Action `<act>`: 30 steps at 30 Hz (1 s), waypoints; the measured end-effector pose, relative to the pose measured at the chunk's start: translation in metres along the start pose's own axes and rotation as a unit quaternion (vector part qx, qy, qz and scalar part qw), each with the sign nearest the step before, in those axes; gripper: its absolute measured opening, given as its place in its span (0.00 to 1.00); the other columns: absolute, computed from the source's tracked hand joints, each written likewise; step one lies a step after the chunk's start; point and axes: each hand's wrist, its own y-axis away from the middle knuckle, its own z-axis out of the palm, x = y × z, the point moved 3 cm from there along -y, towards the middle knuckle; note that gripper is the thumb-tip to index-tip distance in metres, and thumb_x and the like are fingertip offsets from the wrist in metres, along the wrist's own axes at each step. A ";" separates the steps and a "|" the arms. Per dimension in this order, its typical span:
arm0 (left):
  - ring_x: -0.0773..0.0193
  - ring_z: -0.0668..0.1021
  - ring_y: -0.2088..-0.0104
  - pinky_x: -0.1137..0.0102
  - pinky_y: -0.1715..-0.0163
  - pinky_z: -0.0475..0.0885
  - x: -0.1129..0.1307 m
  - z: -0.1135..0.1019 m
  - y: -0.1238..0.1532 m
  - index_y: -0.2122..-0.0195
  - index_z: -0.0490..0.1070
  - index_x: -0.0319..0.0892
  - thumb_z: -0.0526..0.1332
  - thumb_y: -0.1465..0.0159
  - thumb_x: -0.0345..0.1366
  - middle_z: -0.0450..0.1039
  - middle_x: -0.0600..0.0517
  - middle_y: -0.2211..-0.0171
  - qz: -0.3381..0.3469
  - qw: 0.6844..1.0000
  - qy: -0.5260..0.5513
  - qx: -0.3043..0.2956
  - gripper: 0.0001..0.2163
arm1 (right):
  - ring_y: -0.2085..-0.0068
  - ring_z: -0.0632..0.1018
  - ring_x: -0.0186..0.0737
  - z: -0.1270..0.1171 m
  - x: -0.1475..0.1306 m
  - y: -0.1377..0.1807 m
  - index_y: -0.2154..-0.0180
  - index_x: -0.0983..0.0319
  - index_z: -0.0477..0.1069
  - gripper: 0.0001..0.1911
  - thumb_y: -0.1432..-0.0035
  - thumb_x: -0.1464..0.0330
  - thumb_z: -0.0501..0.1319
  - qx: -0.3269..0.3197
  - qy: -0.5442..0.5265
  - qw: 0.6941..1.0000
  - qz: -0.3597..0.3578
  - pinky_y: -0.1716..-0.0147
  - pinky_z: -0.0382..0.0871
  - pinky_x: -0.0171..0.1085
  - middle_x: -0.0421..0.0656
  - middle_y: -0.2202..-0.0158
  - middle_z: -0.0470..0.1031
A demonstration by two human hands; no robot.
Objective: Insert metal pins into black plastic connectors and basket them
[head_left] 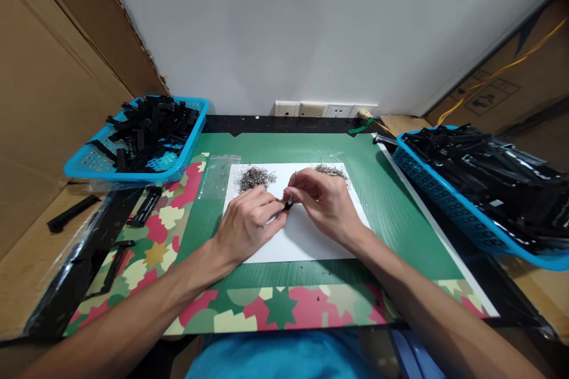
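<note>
My left hand (253,219) is closed, thumb and fingers pinching a small black plastic part (288,205) above a white sheet (302,243). Most of that part is hidden by the fingers. My right hand (329,204) meets it from the other side, its fingertips pinched around a thin, shiny metal piece whose kind is too small to make out. Behind my left hand lies a pile of tiny wiry metal pieces (255,178). A second metal pile (329,172) sits behind my right hand, partly covered by it.
A blue basket (189,145) of black plastic parts stands at the left, and another blue basket (448,213) of long black parts at the right. Several loose black parts (146,207) lie on the left. A clear plastic bag (216,177) lies beside the sheet. Wall sockets (313,109) are behind.
</note>
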 end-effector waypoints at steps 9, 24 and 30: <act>0.61 0.76 0.66 0.65 0.66 0.71 -0.006 0.004 0.003 0.64 0.81 0.41 0.66 0.31 0.28 0.80 0.51 0.68 -0.036 0.996 0.085 0.004 0.05 | 0.73 0.76 0.34 0.003 0.002 0.004 0.66 0.59 0.77 0.13 0.27 0.65 0.62 -0.004 0.051 0.997 -0.049 0.69 0.70 0.36 0.40 0.71 0.81; 0.61 0.79 0.64 0.65 0.64 0.76 -0.008 -0.003 -0.001 0.50 0.82 0.42 0.69 0.30 0.30 0.84 0.49 0.62 -0.080 0.986 0.130 0.072 0.08 | 0.61 0.84 0.43 -0.019 0.010 -0.001 0.52 0.59 0.77 0.10 0.26 0.62 0.60 0.152 -0.030 0.987 -0.033 0.58 0.79 0.42 0.46 0.60 0.83; 0.61 0.80 0.66 0.64 0.66 0.78 -0.008 -0.013 -0.004 0.47 0.82 0.42 0.69 0.29 0.33 0.85 0.46 0.58 -0.087 0.976 0.155 0.129 0.10 | 0.66 0.76 0.39 -0.055 0.029 -0.014 0.55 0.61 0.81 0.16 0.27 0.57 0.61 0.095 0.036 0.995 0.000 0.66 0.70 0.38 0.44 0.63 0.80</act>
